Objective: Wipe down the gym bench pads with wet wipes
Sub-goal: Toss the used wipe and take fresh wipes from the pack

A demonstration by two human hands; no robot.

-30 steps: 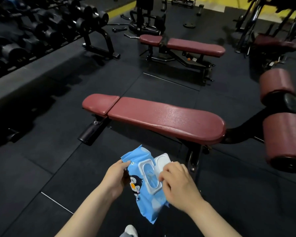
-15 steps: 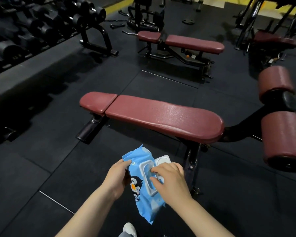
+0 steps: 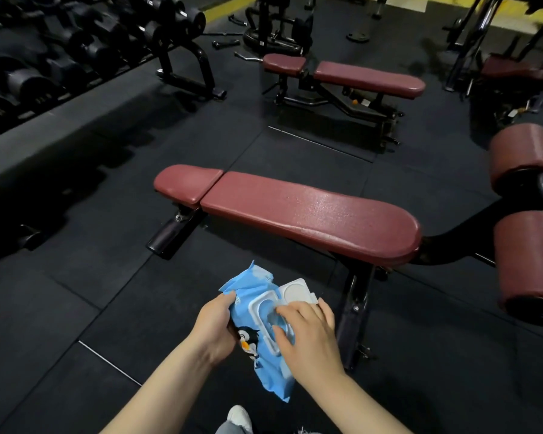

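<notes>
A maroon flat bench (image 3: 295, 214) stretches across the black rubber floor (image 3: 76, 308) of a gym, a second bench (image 3: 367, 78) and a dumbbell rack (image 3: 76, 42) behind it. In front of the near bench, a person's left hand (image 3: 215, 327) has its grip curled round a blue wet-wipe pack (image 3: 254, 308), held in the air. The right hand (image 3: 308, 333) rests relaxed fingers at the opening under the pack's raised white lid (image 3: 297, 291).

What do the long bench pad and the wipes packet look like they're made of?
Long bench pad: likely vinyl or faux leather, maroon, with a pebbled sheen. Wipes packet: thin glossy blue plastic film, creased, with a rigid white plastic flip lid standing open.
</notes>
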